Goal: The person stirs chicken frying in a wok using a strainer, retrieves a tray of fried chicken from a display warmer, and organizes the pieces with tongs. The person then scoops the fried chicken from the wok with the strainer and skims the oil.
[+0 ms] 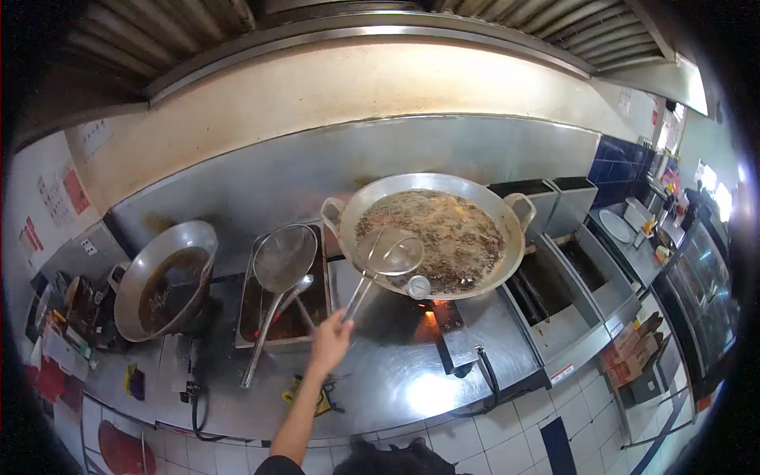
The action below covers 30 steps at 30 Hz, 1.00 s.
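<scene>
Left hand [331, 344] on outstretched arm [301, 408], fingers closed round handle [361, 294] of strainer [388, 250] over wok [513, 237].

Lit brightly, with white glare [434, 393] on the worktop [364, 396] to the right of the left hand [331, 342], washed out farther right. Curved strongly and darkened to black around the edges.

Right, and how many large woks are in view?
2. One wok sits over the flame, its bubbling liquid frothing; a second wok stands at the left, holding dark liquid. The far-left clutter may hide others.
</scene>
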Available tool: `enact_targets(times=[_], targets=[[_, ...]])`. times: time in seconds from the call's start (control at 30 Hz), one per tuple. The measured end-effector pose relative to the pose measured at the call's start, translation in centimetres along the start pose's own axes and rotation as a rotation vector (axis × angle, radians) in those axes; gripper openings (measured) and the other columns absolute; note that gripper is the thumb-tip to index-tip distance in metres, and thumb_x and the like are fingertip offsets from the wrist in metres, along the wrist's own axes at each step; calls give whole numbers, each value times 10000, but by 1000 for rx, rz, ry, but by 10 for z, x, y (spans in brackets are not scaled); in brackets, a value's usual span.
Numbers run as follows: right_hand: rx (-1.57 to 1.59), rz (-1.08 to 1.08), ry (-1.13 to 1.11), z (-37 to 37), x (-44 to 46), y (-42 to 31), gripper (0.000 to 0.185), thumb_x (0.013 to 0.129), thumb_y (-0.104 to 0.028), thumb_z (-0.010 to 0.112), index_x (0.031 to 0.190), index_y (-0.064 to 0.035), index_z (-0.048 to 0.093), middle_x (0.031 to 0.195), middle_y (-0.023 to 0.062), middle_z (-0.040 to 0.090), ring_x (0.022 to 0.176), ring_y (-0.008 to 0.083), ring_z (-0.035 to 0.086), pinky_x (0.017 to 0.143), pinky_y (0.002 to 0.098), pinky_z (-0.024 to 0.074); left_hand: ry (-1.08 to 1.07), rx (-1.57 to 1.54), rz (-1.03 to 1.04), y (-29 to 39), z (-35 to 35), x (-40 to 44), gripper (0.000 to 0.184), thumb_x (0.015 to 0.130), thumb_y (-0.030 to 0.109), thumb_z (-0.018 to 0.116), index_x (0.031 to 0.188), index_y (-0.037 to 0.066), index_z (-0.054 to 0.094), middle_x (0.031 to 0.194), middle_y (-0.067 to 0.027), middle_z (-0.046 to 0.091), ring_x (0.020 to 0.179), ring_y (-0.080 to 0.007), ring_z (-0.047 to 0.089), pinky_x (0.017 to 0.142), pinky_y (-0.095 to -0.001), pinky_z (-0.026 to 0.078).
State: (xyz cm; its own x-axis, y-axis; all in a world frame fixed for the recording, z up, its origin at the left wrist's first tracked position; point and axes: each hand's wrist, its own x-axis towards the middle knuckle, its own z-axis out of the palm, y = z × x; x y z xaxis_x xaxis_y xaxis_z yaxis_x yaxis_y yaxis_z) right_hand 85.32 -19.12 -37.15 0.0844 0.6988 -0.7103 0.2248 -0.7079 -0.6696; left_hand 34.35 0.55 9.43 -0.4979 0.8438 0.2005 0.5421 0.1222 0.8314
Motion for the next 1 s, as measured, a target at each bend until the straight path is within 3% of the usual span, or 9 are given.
enact_targets(times=[0.27, 0.4, 0.47, 0.57, 0.63, 0.73, 0.83, 0.93, 1.0], targets=[[95, 55, 34, 55, 17, 11, 258, 909, -226, 527, 912, 14, 619, 704, 131, 660, 553, 244, 642, 478, 391, 550, 83, -296, 28, -28, 42, -35, 428, 886, 254, 600, 1250, 37, 548, 773, -162, 664, 657, -200, 630, 618, -344, 479], [164, 15, 8, 86, 0, 15, 234, 920, -189, 505, 923, 12, 626, 690, 128, 658, 494, 219, 618, 423, 353, 512, -18, -188, -51, -37, 33, -42, 429, 882, 268, 598, 1244, 41, 553, 724, -162, 652, 621, -216, 629, 600, -349, 473], [107, 38, 29, 90, -19, 7, 234, 920, -188, 504, 924, 13, 626, 692, 130, 658, 497, 221, 619, 426, 354, 512, -56, -220, -48, -36, 16, -42, 423, 881, 245, 611, 1234, 21, 550, 762, -158, 659, 644, -195, 632, 604, -332, 479], [66, 66, 77, 91, -52, -15, 235, 920, -186, 502, 924, 14, 626, 695, 132, 658, 501, 223, 620, 429, 356, 513, 92, -469, 5, -55, -8, -55, 397, 881, 169, 625, 1228, -3, 540, 890, -114, 667, 730, -137, 609, 639, -288, 488], [58, 71, 119, 87, -67, -23, 236, 920, -185, 501, 925, 16, 625, 697, 134, 658, 504, 224, 620, 431, 357, 513, 42, -452, -219, -83, -35, -65, 378, 895, 179, 608, 1231, 20, 537, 862, -66, 637, 736, -127, 585, 646, -273, 476], [42, 76, 160, 82, -85, -32, 237, 920, -183, 500, 925, 17, 625, 700, 136, 659, 508, 226, 621, 434, 359, 514, 27, -453, -118, -113, -71, -71, 344, 929, 236, 565, 1210, 40, 540, 833, -31, 588, 688, -92, 528, 623, -235, 447], [25, 74, 170, 85, -93, -39, 237, 921, -182, 498, 926, 19, 625, 703, 138, 659, 512, 228, 622, 438, 361, 515, 38, -755, -435, -144, -78, -75, 337, 989, 316, 433, 1178, 71, 565, 718, 19, 490, 561, -31, 392, 486, -181, 328], [7, 90, 145, 91, -93, -45, 238, 921, -180, 496, 926, 21, 625, 706, 140, 659, 517, 230, 623, 441, 363, 515, 19, -1020, -634, -121, -93, -54, 316, 994, 292, 418, 1181, 86, 566, 667, 37, 437, 520, -36, 363, 449, -188, 298], [-15, 89, 105, 97, -86, -54, 239, 921, -179, 495, 927, 22, 625, 708, 142, 659, 519, 232, 623, 443, 364, 516, -18, -1141, -570, -138, -94, -26, 325, 989, 291, 426, 1180, 65, 558, 658, 31, 425, 501, -47, 351, 450, -195, 307]])
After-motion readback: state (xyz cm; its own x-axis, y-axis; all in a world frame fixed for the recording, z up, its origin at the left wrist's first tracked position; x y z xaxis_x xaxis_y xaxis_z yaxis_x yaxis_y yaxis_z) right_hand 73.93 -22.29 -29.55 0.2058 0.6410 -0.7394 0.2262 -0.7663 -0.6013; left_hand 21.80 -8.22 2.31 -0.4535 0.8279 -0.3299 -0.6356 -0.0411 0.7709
